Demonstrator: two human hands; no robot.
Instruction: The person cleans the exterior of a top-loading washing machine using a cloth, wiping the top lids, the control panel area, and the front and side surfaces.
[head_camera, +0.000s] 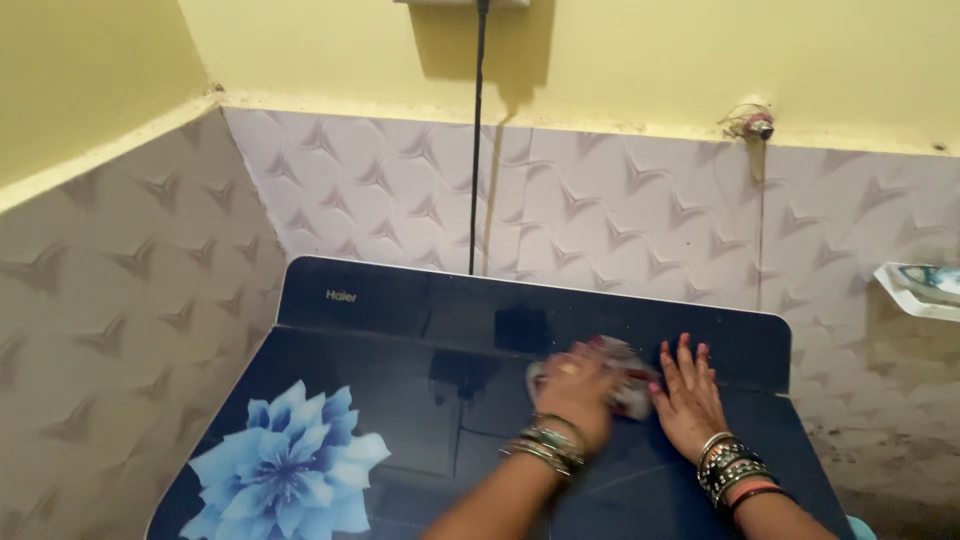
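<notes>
A dark glossy washing machine lid (400, 400) with a big blue flower print (290, 470) fills the lower half of the view. My left hand (572, 392) is blurred and presses a crumpled whitish cloth (630, 380) onto the lid near the back panel (420, 300). My right hand (690, 398) lies flat on the lid just right of the cloth, fingers spread, its thumb side touching the cloth's edge. Both wrists carry several bangles.
Patterned grey tiles (120, 300) close in on the left and behind, with yellow wall above. A black cable (476, 150) hangs down to the machine. A small tap (757, 124) sticks out at the upper right, and a white wall shelf (920, 290) sits at the right edge.
</notes>
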